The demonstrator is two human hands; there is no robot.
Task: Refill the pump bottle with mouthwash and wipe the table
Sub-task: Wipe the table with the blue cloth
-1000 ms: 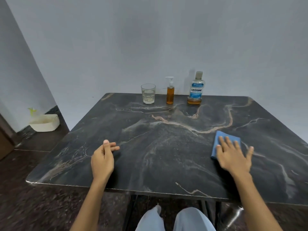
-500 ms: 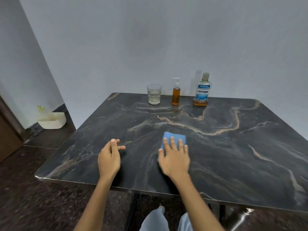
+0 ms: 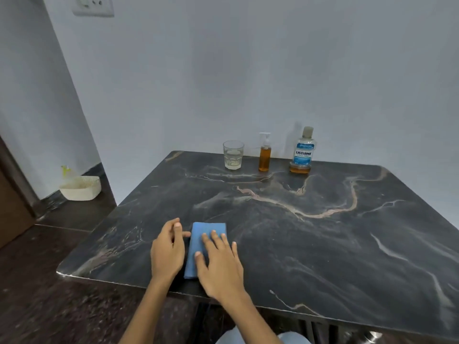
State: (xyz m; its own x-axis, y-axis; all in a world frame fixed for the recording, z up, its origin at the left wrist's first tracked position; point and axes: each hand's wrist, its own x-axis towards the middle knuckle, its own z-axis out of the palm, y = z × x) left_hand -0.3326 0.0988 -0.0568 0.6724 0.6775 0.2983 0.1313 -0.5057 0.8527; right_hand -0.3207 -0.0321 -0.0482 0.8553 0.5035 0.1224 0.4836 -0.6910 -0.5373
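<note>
A folded blue cloth [image 3: 201,238] lies on the dark marble table [image 3: 323,232] near its front left. My right hand [image 3: 219,264] presses flat on the cloth with straight fingers. Just left of the cloth, my left hand [image 3: 167,252] rests on the table, fingers loosely curled and holding nothing. At the table's far edge stand a small pump bottle [image 3: 264,155] with amber liquid and a Listerine mouthwash bottle [image 3: 302,152] with a little amber liquid at its bottom.
A glass [image 3: 233,155] with some clear liquid stands left of the pump bottle. A white basket [image 3: 80,187] sits on the floor by the wall at left. The wall runs right behind the table's far edge.
My right hand has slid the blue cloth from the right side of the table leftward until it lies beside my left hand. My left hand stayed in place.
</note>
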